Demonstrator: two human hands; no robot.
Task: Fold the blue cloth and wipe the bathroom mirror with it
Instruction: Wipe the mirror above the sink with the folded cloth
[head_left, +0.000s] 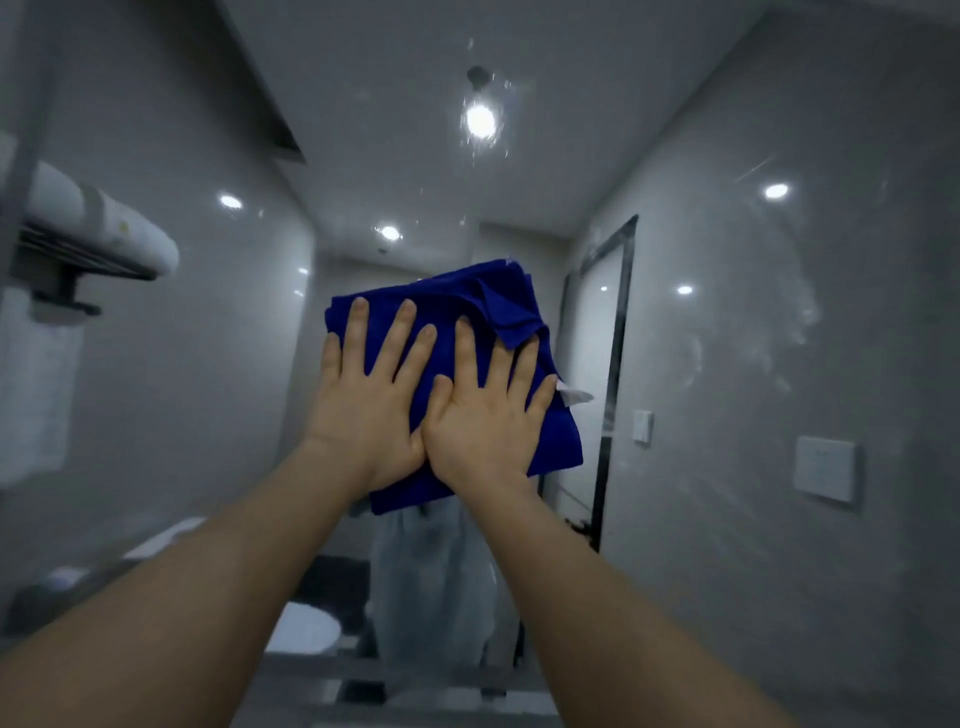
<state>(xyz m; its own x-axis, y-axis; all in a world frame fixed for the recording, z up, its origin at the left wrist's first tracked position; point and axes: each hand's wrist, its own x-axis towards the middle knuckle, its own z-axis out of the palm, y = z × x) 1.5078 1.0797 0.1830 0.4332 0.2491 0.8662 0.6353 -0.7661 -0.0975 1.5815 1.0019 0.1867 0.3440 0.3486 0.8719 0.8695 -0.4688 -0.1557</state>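
Blue cloth (457, 296), folded to a rough, slightly tilted square without a clear long axis, lies flat on the bathroom mirror (727, 338) at centre, a loose flap (511, 317) at its upper right. The left hand (369, 410) and right hand (483, 431) press it side by side, fingers straight and spread, hiding its middle; the reflected room (156, 389) is blurred.

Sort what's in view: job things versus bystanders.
Job: blue cloth, folded, pressed flat against the mirror by left hand and right hand.
Just there, seen as reflections: ceiling light, door, wall switch.
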